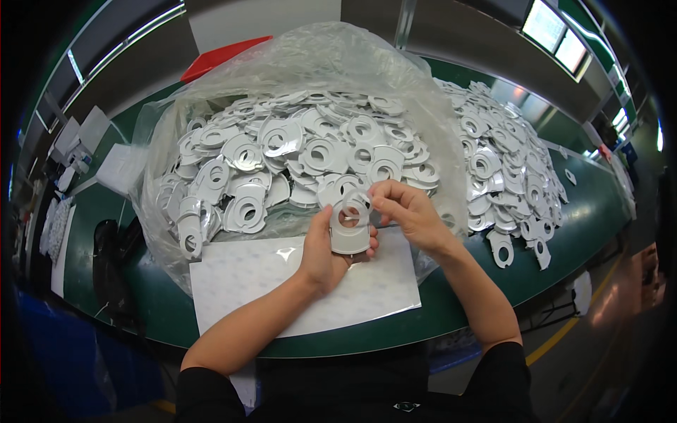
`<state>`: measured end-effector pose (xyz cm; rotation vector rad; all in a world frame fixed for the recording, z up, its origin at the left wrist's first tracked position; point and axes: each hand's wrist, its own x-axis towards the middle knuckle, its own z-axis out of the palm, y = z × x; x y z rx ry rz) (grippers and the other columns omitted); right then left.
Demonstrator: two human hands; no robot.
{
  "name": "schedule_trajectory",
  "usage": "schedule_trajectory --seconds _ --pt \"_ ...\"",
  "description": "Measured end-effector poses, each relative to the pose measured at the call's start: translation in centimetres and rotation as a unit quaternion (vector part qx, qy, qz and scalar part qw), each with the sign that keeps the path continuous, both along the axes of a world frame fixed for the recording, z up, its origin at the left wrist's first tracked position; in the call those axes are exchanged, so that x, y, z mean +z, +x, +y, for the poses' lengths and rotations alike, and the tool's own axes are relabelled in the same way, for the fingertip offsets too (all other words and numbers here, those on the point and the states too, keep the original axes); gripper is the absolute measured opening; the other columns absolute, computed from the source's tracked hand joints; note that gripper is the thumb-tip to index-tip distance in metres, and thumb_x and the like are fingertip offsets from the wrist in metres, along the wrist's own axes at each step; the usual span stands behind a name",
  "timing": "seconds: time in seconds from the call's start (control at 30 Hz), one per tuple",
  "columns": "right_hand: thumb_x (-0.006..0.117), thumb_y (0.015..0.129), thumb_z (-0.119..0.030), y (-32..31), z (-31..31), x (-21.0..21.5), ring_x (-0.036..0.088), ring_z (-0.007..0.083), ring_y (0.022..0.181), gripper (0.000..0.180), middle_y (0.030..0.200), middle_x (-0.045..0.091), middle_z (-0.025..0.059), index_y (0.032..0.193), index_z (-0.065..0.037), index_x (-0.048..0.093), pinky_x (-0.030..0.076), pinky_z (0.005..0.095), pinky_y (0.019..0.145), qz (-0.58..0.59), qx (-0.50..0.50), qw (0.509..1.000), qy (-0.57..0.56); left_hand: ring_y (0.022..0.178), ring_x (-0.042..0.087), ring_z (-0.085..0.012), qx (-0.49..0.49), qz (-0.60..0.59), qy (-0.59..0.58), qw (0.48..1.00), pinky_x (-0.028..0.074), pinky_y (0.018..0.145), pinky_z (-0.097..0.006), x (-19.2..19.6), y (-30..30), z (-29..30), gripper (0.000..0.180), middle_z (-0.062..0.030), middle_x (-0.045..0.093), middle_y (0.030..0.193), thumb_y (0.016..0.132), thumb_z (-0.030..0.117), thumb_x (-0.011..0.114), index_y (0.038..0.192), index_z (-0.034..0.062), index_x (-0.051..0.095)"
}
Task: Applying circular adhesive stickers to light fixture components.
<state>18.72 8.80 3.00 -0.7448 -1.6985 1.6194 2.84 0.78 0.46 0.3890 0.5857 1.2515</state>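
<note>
**Fingertips pinch a film at the top of a white ring plate**

Fingertips (pixel 376 202) of the right hand (pixel 409 215) are pressed together on a thin, clear flap at the upper edge of a white plate with a round hole (pixel 349 229), just right of the frame's centre. The pinch sits at the rim, seemingly because a loose edge of film is easiest to catch there. The left hand (pixel 324 257) cups the plate from below and behind, thumb and fingers closed around its lower half, so the piece stays upright and steady while the other hand pulls at it.

Both hands work above a pale sheet (pixel 268 282) lying flat at the near edge of the green table (pixel 564 233), lower centre of the frame, which gives a clean surface directly under the piece.

Behind the hands, filling the upper centre, a clear plastic bag (pixel 317 56) lies open with a heap of the same plates (pixel 282 155) inside, within easy reach. A second, loose heap of plates (pixel 508 162) spreads over the table at the right, kept apart from the bagged ones. A red tray (pixel 218 60) shows at the upper left behind the bag.
</note>
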Motion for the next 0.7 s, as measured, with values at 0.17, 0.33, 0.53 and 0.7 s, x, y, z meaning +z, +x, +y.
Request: schedule_trajectory --seconds 0.17,0.33,0.53,0.7 --pt "0.058 0.090 -0.016 -0.65 -0.82 -0.08 0.056 0.0076 0.066 0.016 0.086 0.060 0.0042 0.091 0.000 0.055 0.046 0.0208 0.057 -0.006 0.031 0.999 -0.035 0.079 0.058 -0.0209 -0.035 0.026 0.013 0.999 0.048 0.068 -0.031 -0.44 -0.26 0.28 0.062 -0.0120 0.057 0.091 0.096 0.056 0.012 0.104 0.0077 0.049" --pt "0.058 0.090 -0.014 -0.62 -0.73 -0.16 0.057 0.0076 0.058 0.014 0.075 0.059 0.0029 0.089 0.000 0.055 0.045 0.0207 0.054 -0.019 0.039 0.999 -0.016 0.079 0.057 -0.0199 -0.036 0.034 0.009 0.999 0.048 0.067 -0.031 -0.39 -0.21 0.29 0.063 -0.0109 0.056 0.090 0.096 0.056 0.012 0.103 0.0077 0.051" --pt "0.059 0.090 -0.014 -0.67 -0.75 0.05 0.058 0.0068 0.058 0.014 0.071 0.058 0.0009 0.086 -0.002 0.056 0.044 0.0195 0.054 -0.030 0.042 0.999 -0.011 0.078 0.057 -0.0200 -0.036 0.043 0.013 0.998 0.049 0.068 -0.032 -0.40 -0.29 0.24 0.065 -0.0106 0.056 0.090 0.096 0.057 0.011 0.104 0.0072 0.052" --pt "0.060 0.089 -0.013 -0.36 -0.64 0.21 0.056 0.0072 0.064 0.012 0.081 0.056 0.0012 0.088 -0.001 0.056 0.045 0.0209 0.059 -0.045 0.048 0.998 -0.020 0.078 0.057 -0.0204 -0.039 0.040 0.015 0.998 0.049 0.068 -0.032 -0.49 -0.24 0.28 0.066 -0.0108 0.056 0.090 0.095 0.057 0.011 0.104 0.0067 0.052"
